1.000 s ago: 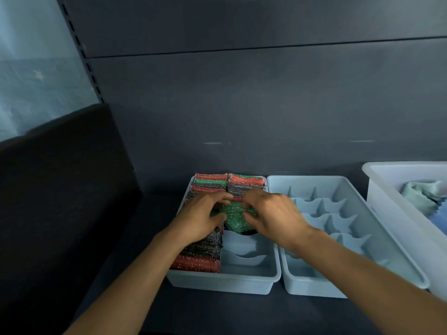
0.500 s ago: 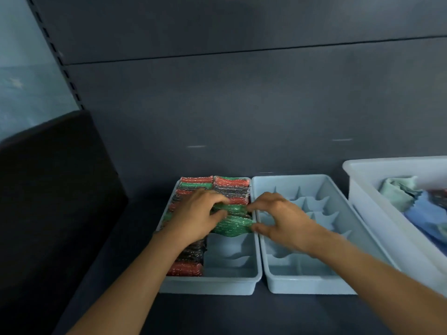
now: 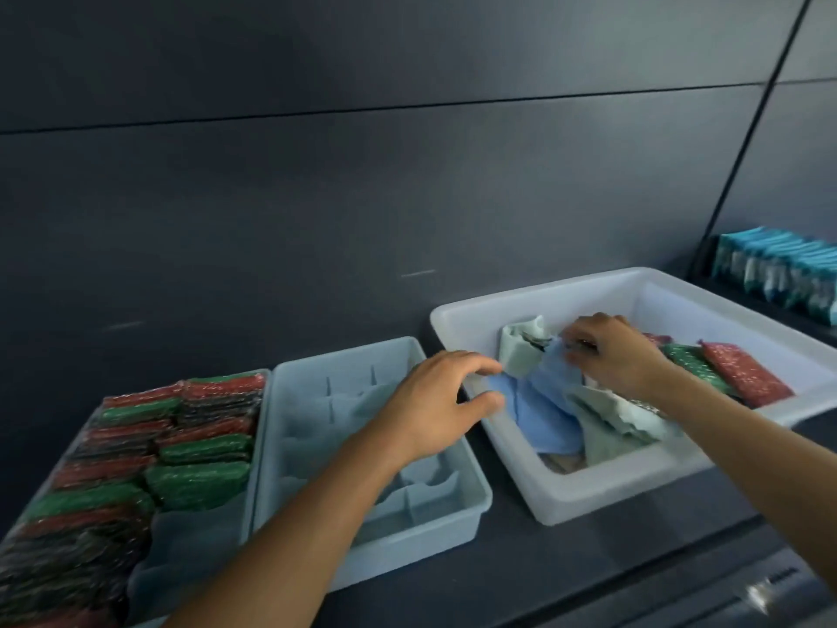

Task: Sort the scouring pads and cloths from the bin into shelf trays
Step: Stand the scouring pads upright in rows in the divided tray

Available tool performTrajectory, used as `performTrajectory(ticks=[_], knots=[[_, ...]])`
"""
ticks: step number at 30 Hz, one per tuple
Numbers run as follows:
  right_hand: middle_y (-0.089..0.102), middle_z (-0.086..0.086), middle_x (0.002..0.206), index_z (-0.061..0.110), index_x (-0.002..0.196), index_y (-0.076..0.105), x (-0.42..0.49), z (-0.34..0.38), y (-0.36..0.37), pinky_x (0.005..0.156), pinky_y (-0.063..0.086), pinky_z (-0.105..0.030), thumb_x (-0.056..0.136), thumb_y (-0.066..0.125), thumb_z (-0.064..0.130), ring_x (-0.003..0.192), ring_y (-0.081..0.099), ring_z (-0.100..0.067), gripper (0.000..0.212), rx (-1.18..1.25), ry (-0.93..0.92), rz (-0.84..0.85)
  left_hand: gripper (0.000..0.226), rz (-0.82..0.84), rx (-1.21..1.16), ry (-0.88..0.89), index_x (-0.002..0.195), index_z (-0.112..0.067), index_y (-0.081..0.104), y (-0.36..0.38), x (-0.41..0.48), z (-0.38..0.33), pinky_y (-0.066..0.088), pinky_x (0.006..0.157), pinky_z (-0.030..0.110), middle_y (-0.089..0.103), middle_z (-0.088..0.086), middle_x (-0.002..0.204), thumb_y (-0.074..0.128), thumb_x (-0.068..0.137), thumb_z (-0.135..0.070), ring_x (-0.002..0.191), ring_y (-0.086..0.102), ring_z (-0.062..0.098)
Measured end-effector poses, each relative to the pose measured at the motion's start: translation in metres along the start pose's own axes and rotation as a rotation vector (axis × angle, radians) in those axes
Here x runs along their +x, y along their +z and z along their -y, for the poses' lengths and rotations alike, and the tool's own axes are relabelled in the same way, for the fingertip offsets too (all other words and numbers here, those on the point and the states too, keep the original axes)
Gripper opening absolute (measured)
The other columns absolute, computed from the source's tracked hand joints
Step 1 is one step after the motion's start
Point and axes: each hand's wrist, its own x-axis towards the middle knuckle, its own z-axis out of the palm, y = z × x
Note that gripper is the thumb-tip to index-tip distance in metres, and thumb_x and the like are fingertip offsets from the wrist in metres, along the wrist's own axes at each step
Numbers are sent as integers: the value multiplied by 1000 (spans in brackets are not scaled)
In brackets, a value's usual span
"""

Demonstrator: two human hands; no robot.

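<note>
A white bin (image 3: 589, 487) on the right holds blue cloth (image 3: 543, 401), pale green cloths (image 3: 607, 428) and red and green scouring pads (image 3: 724, 369). My right hand (image 3: 611, 355) reaches into the bin and pinches the top edge of the blue cloth. My left hand (image 3: 435, 405) hovers with loosely curved fingers over the bin's left rim and the middle tray (image 3: 453, 528), holding nothing. The middle tray has dividers and no items. The left tray (image 3: 199, 546) is packed with rows of red, green and dark scouring pads (image 3: 194, 482).
All three containers stand on a dark shelf against a dark grey back panel. A row of blue packaged goods (image 3: 779, 274) sits on the neighbouring shelf at far right. The shelf's front edge (image 3: 679, 596) runs along the bottom right.
Both hands left the green pad in the left tray and moved right. The view swung right with them. My right hand now pinches the blue cloth in the bin.
</note>
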Motion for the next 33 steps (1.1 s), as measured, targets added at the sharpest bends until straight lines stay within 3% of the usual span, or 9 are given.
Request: performTrajectory(ticks=[4,8,14,16,18,20,23,27,33], knots=[[55,-15,126,14,130,48,24,-49,-4,90,42,-38,81,68,38,115,50,-36,58,-189,216,184,37,57,0,-44,128,-22,61,25,34,-13,37,106,25,61,-10,131,62,93,-33,123,51,7],[45,-13,132,18,139,29,42,-61,10,94,40,-46,73,72,55,121,46,-35,87,-263,208,358,39,102,43,-94,129,-20,60,38,54,-11,39,105,26,62,-7,131,62,93,-34,123,53,10],[63,-12,111,16,113,51,52,-46,-4,76,44,-35,88,55,35,100,61,-33,32,-331,181,34,38,76,-18,-109,128,-19,61,42,53,2,41,106,28,63,-6,128,64,92,-31,120,55,9],[63,-10,94,15,105,54,49,-26,-16,69,40,-34,86,57,31,91,61,-33,24,-168,138,-134,42,-14,-126,-122,131,-19,57,42,51,0,41,105,24,61,-6,130,67,91,-26,120,55,6],[61,-11,79,8,92,56,43,-1,-26,65,43,-34,87,59,23,77,60,-32,16,219,70,-187,50,-148,-291,-167,136,-18,50,38,51,-6,42,102,22,57,-5,132,68,90,-23,116,56,7],[61,-12,75,1,87,59,33,30,-34,64,46,-31,88,60,13,68,57,-23,12,670,9,-138,47,-281,-528,-255,136,-18,47,30,51,-13,46,95,20,55,-5,129,65,93,-20,108,59,8],[66,3,77,14,90,65,14,73,-35,64,49,-21,91,56,5,69,59,-8,13,1108,-49,-8,29,-363,-877,-367,129,-17,53,11,43,-18,52,89,28,63,3,125,54,100,-20,108,64,14],[64,0,78,16,92,60,-1,118,-22,59,47,-23,91,56,5,69,58,-11,12,1328,-54,120,27,-416,-1107,-404,122,-12,63,-22,8,-6,57,90,41,72,9,115,54,99,-20,102,69,24],[58,-11,81,-4,100,60,-8,195,5,59,42,-26,88,58,7,69,53,-17,17,1273,-31,243,47,-438,-1169,-480,118,-6,65,-69,-66,34,56,90,41,72,13,115,69,78,-30,100,69,23]])
